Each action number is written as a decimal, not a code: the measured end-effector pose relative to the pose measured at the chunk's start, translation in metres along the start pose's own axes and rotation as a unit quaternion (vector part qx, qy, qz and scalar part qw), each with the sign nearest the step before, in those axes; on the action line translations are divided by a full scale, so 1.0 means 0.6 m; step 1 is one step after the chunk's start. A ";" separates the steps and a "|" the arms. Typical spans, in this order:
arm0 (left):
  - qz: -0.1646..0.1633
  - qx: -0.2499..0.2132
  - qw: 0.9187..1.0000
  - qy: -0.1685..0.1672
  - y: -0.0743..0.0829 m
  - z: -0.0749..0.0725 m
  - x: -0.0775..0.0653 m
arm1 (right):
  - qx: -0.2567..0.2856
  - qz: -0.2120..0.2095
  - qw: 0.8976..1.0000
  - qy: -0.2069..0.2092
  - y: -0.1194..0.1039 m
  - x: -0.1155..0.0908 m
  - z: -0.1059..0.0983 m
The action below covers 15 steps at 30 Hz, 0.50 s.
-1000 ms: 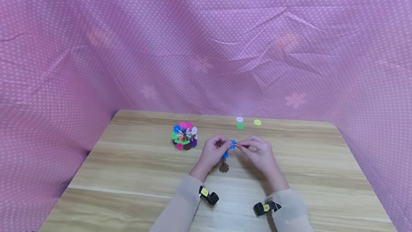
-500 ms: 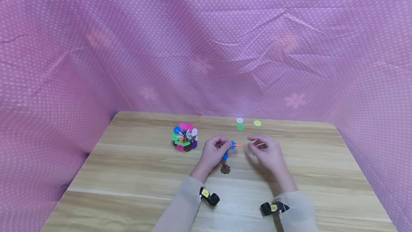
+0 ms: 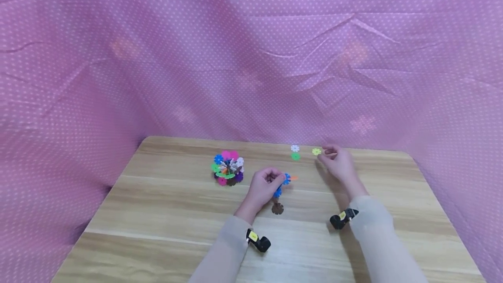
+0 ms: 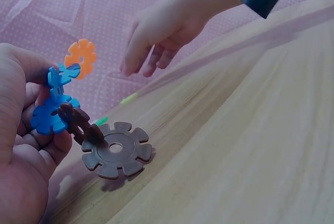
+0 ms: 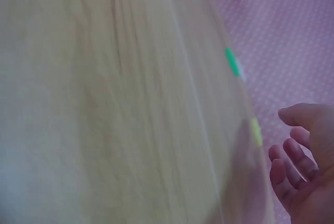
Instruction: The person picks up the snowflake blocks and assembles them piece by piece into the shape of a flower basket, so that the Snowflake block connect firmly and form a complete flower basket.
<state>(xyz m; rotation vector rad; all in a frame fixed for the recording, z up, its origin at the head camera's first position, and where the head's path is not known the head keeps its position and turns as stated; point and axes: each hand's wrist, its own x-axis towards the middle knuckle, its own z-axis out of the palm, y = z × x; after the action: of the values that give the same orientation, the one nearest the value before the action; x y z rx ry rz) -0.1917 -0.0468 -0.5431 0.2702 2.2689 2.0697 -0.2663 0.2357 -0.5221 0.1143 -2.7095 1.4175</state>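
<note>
Between its thumb and fingers my left hand [image 3: 262,190] pinches a chain of interlocking snowflake discs. Blue discs [image 4: 48,118] sit against the fingers in the left wrist view. A brown disc [image 4: 130,153] hangs from the lower end, joined through another brown one. At the top end an orange disc [image 4: 82,56] is slotted onto a blue one. Toward the table's far edge my right hand [image 3: 341,166] reaches out, fingers loosely bent and holding nothing. Its fingertips are close beside a yellow disc [image 3: 316,152]; contact cannot be made out.
A white disc [image 3: 294,148] and a green disc [image 3: 295,156] lie left of the yellow one. On the left of the wooden table [image 3: 165,213] stands a multicoloured cluster of joined discs [image 3: 229,168]. Pink dotted cloth [image 3: 251,56] surrounds the table's back and sides.
My right hand has let go of the orange disc and moved away to the far right, up to the yellow disc. The left hand keeps its hold on the chain, nearly still.
</note>
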 end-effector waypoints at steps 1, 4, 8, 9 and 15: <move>-0.002 0.001 1.000 0.000 0.000 0.001 0.000 | -0.008 0.000 1.000 -0.003 0.002 0.004 -0.001; -0.009 0.007 1.000 0.001 0.001 0.002 -0.001 | -0.045 0.011 0.999 -0.012 0.006 0.014 0.001; -0.016 0.009 1.000 0.000 0.001 0.002 -0.001 | -0.090 0.026 0.995 -0.018 0.012 0.025 0.009; -0.017 0.011 1.000 -0.001 0.000 0.001 -0.001 | -0.095 0.026 0.995 -0.018 0.012 0.027 0.012; -0.007 0.026 1.000 0.000 -0.002 0.003 0.000 | -0.120 0.025 0.992 -0.020 0.014 0.037 0.019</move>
<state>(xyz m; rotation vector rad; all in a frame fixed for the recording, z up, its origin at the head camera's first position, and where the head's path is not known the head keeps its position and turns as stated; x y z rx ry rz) -0.1916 -0.0453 -0.5443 0.2567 2.3204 2.0069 -0.2895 0.2304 -0.5332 0.0598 -2.9084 1.0977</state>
